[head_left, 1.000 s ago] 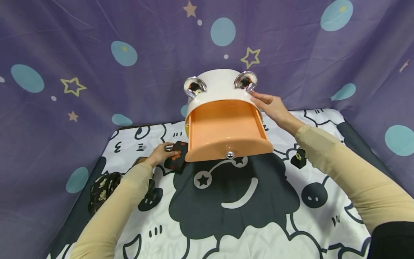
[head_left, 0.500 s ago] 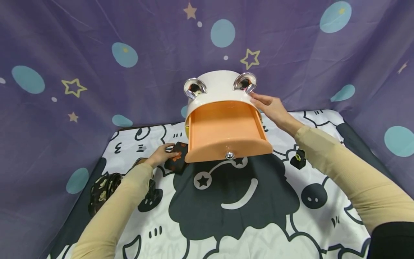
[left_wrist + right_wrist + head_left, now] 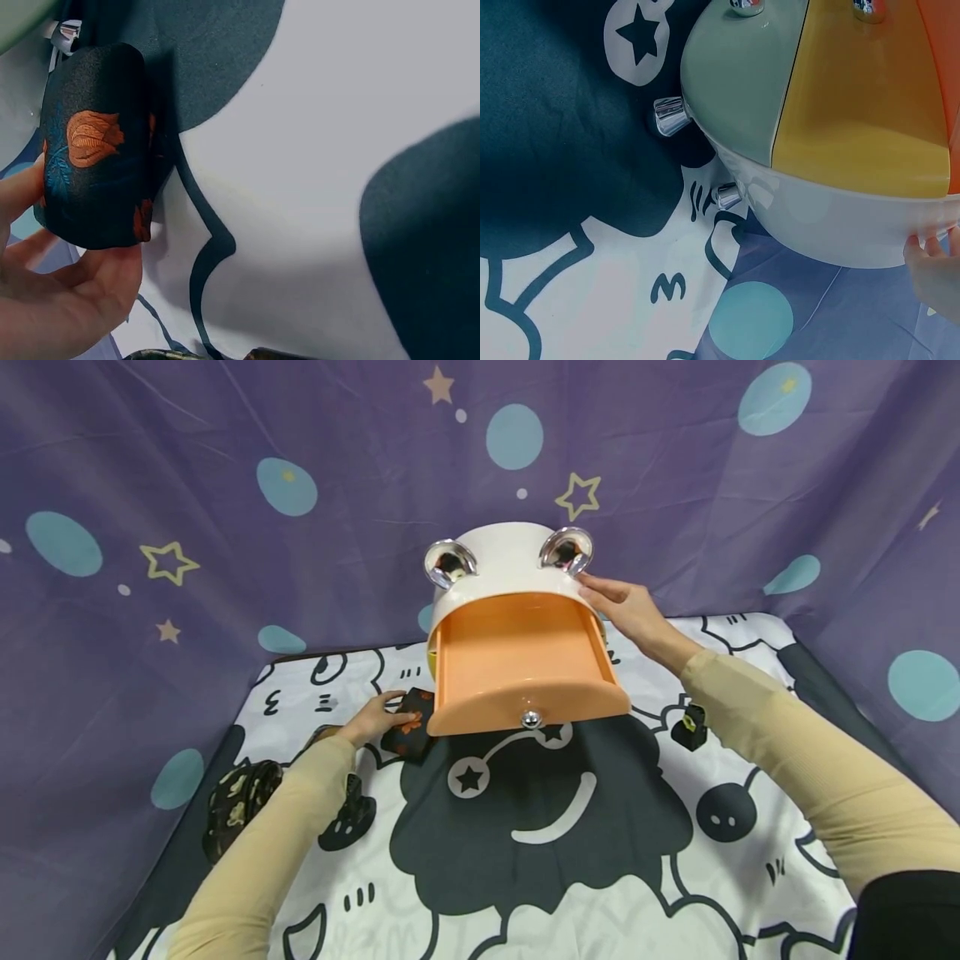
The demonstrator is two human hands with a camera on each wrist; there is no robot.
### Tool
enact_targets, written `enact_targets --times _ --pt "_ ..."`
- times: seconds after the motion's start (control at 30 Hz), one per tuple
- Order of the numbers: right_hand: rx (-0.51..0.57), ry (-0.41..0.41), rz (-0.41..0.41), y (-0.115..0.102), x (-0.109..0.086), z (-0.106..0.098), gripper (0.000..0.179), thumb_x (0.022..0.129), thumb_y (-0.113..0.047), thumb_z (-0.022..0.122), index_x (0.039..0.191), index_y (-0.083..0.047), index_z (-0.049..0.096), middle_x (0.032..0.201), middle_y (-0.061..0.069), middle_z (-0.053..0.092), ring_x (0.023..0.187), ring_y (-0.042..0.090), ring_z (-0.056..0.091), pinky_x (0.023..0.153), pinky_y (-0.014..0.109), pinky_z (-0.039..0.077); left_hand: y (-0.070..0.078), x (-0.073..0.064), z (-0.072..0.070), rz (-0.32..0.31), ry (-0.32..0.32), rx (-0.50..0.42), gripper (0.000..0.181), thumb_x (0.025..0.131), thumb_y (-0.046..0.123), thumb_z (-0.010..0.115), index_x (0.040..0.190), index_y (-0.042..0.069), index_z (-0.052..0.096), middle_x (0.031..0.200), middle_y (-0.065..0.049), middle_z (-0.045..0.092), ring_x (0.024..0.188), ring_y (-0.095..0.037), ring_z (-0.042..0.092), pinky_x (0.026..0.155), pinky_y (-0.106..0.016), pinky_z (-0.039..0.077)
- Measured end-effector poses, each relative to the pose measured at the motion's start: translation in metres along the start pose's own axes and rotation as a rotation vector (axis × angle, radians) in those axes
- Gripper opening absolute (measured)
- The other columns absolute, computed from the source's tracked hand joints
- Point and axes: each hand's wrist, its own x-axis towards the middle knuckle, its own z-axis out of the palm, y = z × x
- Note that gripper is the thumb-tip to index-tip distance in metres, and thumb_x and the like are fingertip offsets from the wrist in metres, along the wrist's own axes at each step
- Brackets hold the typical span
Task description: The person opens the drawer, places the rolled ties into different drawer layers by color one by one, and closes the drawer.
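My left hand (image 3: 371, 720) holds a dark case (image 3: 97, 142) with orange and blue flowers, pinched between thumb and fingers. The case is left of a white cabinet (image 3: 506, 556) with two round silver eyes on top. The cabinet's upper orange drawer (image 3: 517, 652) is pulled out, and its inside shows bare. My right hand (image 3: 633, 610) rests its fingertips on the cabinet's right side, under the silver eye. In the right wrist view, a yellow drawer front (image 3: 870, 97) and a green drawer front (image 3: 742, 82) show flush in the white shell.
A dark patterned pouch (image 3: 236, 806) lies left of my left forearm. The cabinet stands on a white cloth (image 3: 570, 914) with black cartoon prints, against a purple curtain (image 3: 360, 468). A black object (image 3: 911, 914) sits at the lower right edge.
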Motion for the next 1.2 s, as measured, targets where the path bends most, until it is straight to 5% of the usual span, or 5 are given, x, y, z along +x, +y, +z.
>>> enact_targets --times 0.37,0.7,0.87,1.2 --pt "-0.011 -0.015 0.002 -0.0008 0.0011 -0.0003 0.063 0.08 -0.049 0.056 0.132 -0.015 0.043 0.135 -0.004 0.041 0.129 0.016 0.028 0.104 0.036 0.022 0.0013 -0.0022 0.0 0.007 -0.003 0.009 0.067 0.086 0.023 0.057 0.138 0.0 0.022 0.134 -0.028 0.03 0.114 -0.038 0.041 0.098 -0.047 0.029" --pt "0.001 -0.01 0.006 -0.0021 0.0004 0.0001 0.062 0.081 -0.046 0.056 0.131 -0.012 0.043 0.135 -0.003 0.041 0.129 0.016 0.028 0.104 0.036 0.022 0.0073 -0.0026 0.0034 0.008 0.037 0.017 0.068 0.083 0.021 0.061 0.137 0.0 0.025 0.118 -0.026 0.047 0.083 -0.023 0.055 0.086 -0.039 0.039" --pt "0.001 -0.008 0.003 -0.0011 0.0005 -0.0003 0.063 0.081 -0.047 0.057 0.131 -0.012 0.044 0.135 -0.004 0.041 0.129 0.015 0.028 0.104 0.036 0.022 0.0074 -0.0015 0.0054 0.018 0.059 -0.016 0.071 0.081 0.021 0.064 0.137 0.0 0.026 0.096 -0.021 0.06 0.068 -0.015 0.057 0.085 -0.038 0.041" --pt "0.005 -0.009 -0.005 -0.0013 0.0001 0.0 0.061 0.081 -0.046 0.057 0.131 -0.012 0.044 0.135 -0.003 0.041 0.129 0.016 0.029 0.104 0.036 0.023 0.0058 -0.0023 0.0077 0.03 0.079 -0.022 0.07 0.08 0.023 0.065 0.136 0.004 0.028 0.09 -0.018 0.062 0.067 -0.015 0.058 0.079 -0.035 0.044"
